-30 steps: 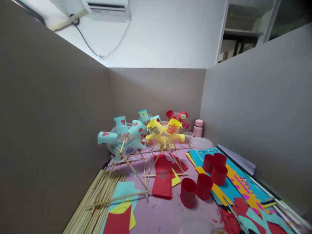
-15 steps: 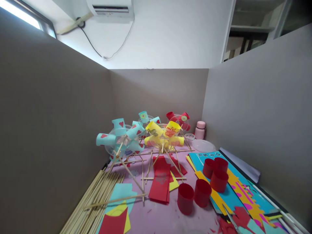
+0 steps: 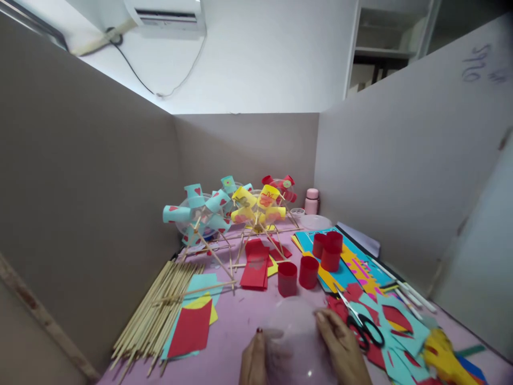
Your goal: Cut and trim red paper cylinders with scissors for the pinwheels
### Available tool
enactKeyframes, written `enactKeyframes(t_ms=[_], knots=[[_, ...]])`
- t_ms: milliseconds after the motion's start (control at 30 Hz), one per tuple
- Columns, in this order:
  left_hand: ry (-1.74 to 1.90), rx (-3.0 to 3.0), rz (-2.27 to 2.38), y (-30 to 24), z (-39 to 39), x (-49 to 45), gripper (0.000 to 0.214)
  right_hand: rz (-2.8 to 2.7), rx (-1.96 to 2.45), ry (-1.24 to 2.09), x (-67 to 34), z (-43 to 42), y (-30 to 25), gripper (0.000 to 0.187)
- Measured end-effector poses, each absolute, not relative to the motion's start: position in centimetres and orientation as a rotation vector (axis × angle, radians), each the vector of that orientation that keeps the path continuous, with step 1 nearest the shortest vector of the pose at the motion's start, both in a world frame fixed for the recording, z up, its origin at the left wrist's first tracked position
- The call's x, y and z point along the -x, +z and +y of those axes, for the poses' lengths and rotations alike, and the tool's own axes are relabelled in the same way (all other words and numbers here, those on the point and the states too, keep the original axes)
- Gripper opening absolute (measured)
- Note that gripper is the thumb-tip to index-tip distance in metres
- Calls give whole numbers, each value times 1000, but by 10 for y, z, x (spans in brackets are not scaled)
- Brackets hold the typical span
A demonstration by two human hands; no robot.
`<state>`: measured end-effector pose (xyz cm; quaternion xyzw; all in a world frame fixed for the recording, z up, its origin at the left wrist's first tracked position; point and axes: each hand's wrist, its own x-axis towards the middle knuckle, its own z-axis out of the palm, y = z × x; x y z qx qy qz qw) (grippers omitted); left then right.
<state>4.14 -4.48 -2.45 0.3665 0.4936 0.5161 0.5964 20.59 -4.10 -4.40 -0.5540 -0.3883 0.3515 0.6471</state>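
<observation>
At the front of the table, a clear round plastic lid is held between my two hands. My left hand grips its left edge, some fingers showing dimly through the plastic. On the opposite edge, my right hand has its thumb and fingers closed. Just beyond the lid stand red paper rings, with several more to their right. Scissors with black handles lie beside my right hand on paper scraps. To the left of my hands is a red paper sheet.
Small Ferris wheels of paper and sticks, one with yellow rings, stand at the back. Bamboo sticks lie left. A yellow glue gun is at front right. Grey partitions enclose the table; a pink bottle stands back right.
The view has tilted down and turned right. Both my hands and the clear lid have come into sight at the bottom. The things on the table stand as before.
</observation>
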Motion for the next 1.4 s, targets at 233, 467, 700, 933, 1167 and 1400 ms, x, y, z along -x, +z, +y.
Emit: enactKeyframes(t_ms=[233, 467, 700, 933, 1167, 1400], knots=[[1286, -945, 1177, -14, -51, -31, 58, -1052, 1191, 746, -207, -51, -29, 39], [1286, -991, 1165, -5, -55, -33, 54, -1090, 1168, 752, -206, -51, -30, 41], [1271, -1026, 1173, -6, -49, -29, 52, -1101, 1189, 722, -208, -47, -34, 38], [1243, -1010, 1215, -21, -37, -23, 60, -1144, 1218, 794, -207, -43, -41, 44], [1213, -1061, 1234, -16, -27, -17, 53, -1204, 1246, 816, -207, -38, -42, 44], [1240, -1170, 1296, -29, -18, -6, 51, -1266, 1308, 845, -208, -32, -58, 39]])
